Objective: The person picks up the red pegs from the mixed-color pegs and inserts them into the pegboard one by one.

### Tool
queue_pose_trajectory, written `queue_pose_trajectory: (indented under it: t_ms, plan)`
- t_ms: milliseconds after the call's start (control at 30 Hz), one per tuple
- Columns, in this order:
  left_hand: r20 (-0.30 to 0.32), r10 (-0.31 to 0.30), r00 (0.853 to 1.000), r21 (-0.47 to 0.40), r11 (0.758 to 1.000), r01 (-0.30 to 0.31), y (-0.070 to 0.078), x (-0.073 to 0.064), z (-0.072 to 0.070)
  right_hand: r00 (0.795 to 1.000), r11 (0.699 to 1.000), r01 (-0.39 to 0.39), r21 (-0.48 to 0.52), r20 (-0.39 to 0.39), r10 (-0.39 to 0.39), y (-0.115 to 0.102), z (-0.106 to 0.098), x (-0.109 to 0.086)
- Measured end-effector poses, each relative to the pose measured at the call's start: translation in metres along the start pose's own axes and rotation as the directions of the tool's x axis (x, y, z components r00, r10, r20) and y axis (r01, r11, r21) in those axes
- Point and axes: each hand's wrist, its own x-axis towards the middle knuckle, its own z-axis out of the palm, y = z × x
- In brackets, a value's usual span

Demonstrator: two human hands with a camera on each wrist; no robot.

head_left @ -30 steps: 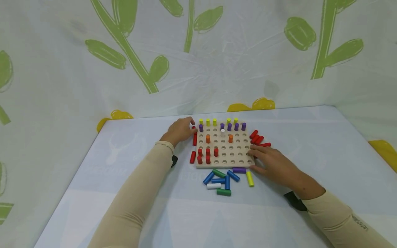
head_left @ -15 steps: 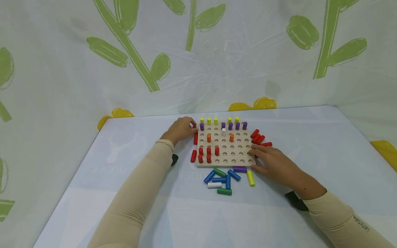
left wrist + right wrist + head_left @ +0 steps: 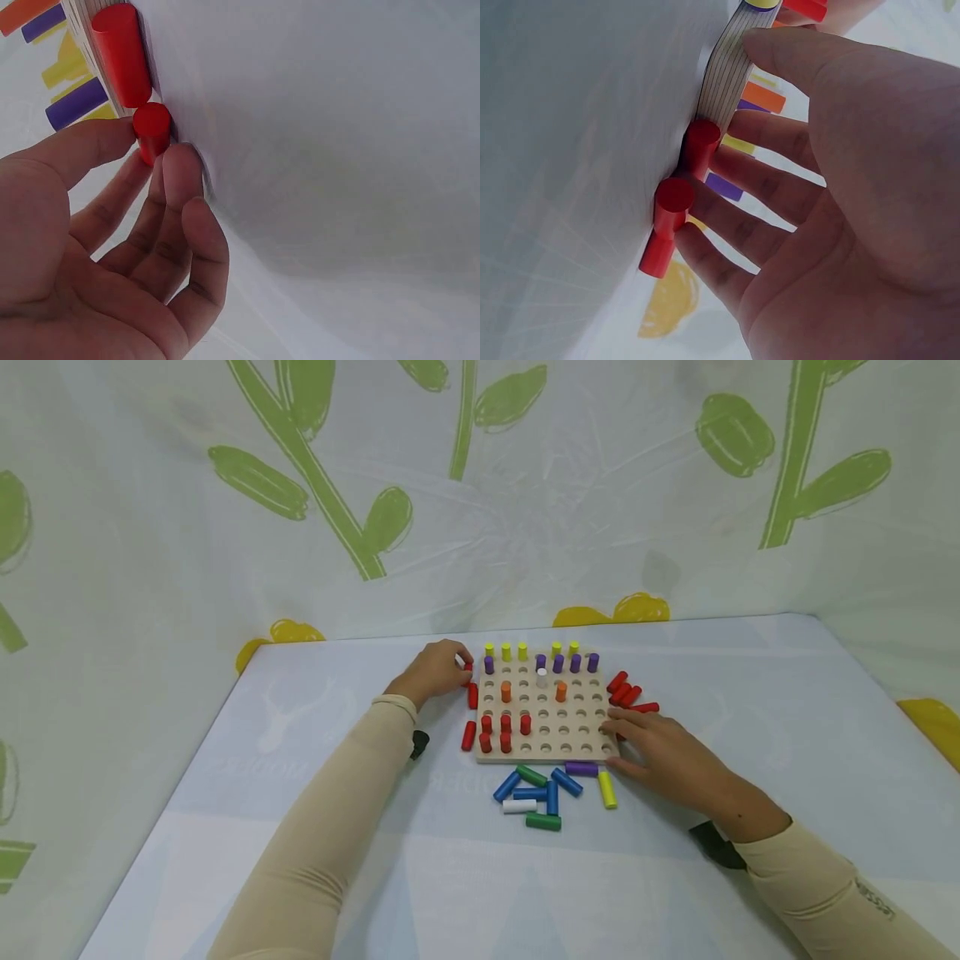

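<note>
A wooden pegboard (image 3: 532,714) with rows of holes lies on the table, with yellow, purple, orange, white and red pegs upright in some holes. By its far left side my left hand (image 3: 435,672) pinches a red peg (image 3: 153,131) between thumb and fingers. Another red peg (image 3: 124,60) lies along the board's edge close by. My right hand (image 3: 667,760) rests at the board's near right corner, fingers fairly straight. In the right wrist view, its thumb touches the board's layered side (image 3: 729,71), and the fingers reach past red pegs (image 3: 673,199) lying beside the board.
In front of the board lie loose blue pegs (image 3: 530,794), green pegs (image 3: 543,822), a white peg (image 3: 519,807), a purple peg (image 3: 581,769) and a yellow peg (image 3: 607,790). Several red pegs (image 3: 621,693) lie off its right side. Behind the table hangs a leaf-patterned sheet (image 3: 600,510).
My left fingertips have drawn together on the red peg and shifted it slightly left, away from the board's edge. My right hand has kept its place at the corner.
</note>
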Motion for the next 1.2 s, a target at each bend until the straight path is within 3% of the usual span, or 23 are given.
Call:
queue_pose_trajectory:
  t_ms: [333, 733, 1200]
  plan:
    - [-0.011, -0.015, 1.000, -0.042, 0.999, 0.015, -0.006, -0.003, -0.002, 1.000, 1.000, 0.006, 0.012, 0.001, -0.006, -0.002, -0.004, -0.001]
    - [-0.084, 0.005, 0.996, -0.023, 1.000, -0.007, -0.013, -0.009, 0.003, 1.000, 1.000, -0.008, 0.020, 0.024, 0.008, -0.001, -0.003, 0.001]
    - [-0.111, 0.035, 0.993, -0.126, 0.991, -0.049, -0.019, -0.026, 0.001, 1.000, 1.000, 0.011, 0.019, 0.010, -0.012, -0.002, -0.005, -0.001]
